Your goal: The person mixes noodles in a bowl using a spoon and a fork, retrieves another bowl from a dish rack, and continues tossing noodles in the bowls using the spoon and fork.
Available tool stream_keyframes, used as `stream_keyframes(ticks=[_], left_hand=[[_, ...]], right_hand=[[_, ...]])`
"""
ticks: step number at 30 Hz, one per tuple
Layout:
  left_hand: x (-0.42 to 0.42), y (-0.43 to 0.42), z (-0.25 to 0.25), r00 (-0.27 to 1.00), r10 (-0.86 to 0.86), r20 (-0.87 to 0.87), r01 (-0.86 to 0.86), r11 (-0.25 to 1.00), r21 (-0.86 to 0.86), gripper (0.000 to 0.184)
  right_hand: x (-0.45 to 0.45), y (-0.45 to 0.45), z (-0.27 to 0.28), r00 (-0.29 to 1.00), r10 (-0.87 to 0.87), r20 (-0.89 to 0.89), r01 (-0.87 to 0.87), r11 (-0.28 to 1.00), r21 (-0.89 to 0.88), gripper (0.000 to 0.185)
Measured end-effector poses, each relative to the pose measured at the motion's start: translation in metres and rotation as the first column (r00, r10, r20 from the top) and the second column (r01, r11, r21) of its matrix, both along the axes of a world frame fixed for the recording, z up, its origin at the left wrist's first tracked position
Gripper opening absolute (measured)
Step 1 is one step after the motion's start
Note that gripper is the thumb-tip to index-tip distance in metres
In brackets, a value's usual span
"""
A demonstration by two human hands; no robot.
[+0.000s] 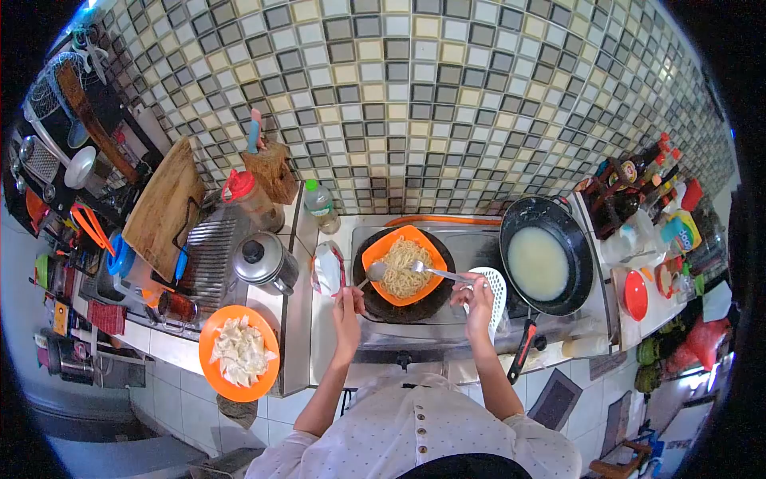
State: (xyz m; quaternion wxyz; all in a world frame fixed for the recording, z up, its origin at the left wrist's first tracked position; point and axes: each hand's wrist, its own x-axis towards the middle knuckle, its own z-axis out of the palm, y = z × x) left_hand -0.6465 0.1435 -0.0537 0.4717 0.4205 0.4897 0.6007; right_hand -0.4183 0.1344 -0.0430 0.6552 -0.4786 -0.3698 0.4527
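An orange square bowl [435,257] of noodles [403,275] sits on a dark round surface over the stove. My left hand [348,307], at the bowl's lower left, grips a spoon [375,272] whose head rests at the left side of the noodles. From the right, my right hand [476,302] holds a fork [443,274], its tines at the noodles. A white perforated ladle [496,299] lies beside and partly behind my right hand. Left of the bowl is a white and red packet [327,270].
On the right burner stands a black pan [586,275] of pale liquid, its handle pointing frontward. An orange plate [209,361] of pale food sits at the front left. Behind it are a metal pot [267,267], a bottle [321,209] and a cutting board [165,207].
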Motion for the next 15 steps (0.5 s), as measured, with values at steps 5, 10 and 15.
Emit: stream_keyframes(ticks=[5, 10, 15], left_hand=[[0.0002, -0.0006, 0.0011, 1.0, -0.005, -0.028, 0.005, 1.0, 0.017, 0.036], [0.0005, -0.0018, -0.0014, 1.0, -0.007, -0.027, 0.007, 1.0, 0.012, 0.035], [0.0045, -0.006, 0.0027, 1.0, -0.008, -0.025, 0.008, 1.0, 0.004, 0.034]], right_hand=[[0.0004, 0.0006, 0.0042, 0.992, -0.038, -0.124, 0.03, 0.998, -0.063, 0.042], [0.0022, 0.0013, 0.0029, 0.99, -0.045, -0.134, 0.038, 0.998, -0.054, 0.041], [0.0041, 0.0039, -0.0005, 0.974, -0.05, -0.222, 0.038, 0.997, -0.061, 0.04]])
